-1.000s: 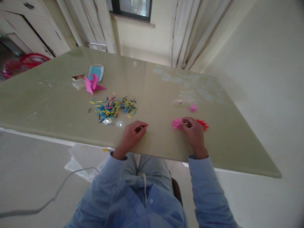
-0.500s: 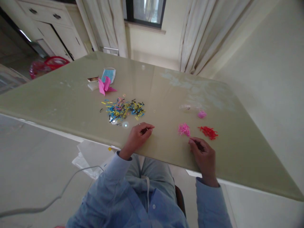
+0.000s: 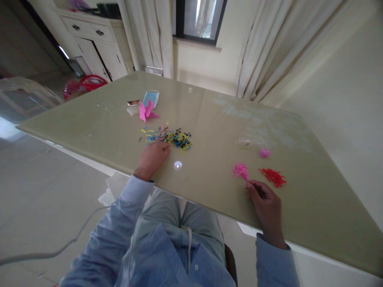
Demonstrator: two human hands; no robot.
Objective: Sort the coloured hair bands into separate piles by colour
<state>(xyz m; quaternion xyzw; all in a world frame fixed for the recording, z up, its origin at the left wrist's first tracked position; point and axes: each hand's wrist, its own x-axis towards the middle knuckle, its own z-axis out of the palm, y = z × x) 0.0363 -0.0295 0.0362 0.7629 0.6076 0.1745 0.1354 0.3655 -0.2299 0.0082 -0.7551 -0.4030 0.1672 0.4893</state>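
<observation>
My left hand reaches to the near edge of a mixed pile of small rubber bands, in yellow, blue, black and some pink. Its fingers are curled down at the bands; what lies between the tips is hidden. Thumb and forefinger of my right hand are pinched together at the near edge of a pile of pink rubber bands. Whether a band is in that pinch is too small to make out. Just beyond my right hand lies a pile of red rubber bands.
A small purplish-pink clump lies behind the red bands, beside a clear plastic piece. Farther left on the table are a pink folded paper and a blue face mask. A bright round spot shows between my hands.
My left hand has moved left from the table's middle to the mixed bands. My right hand stays pinched beside the pink pile. The whole view has shifted a little.
</observation>
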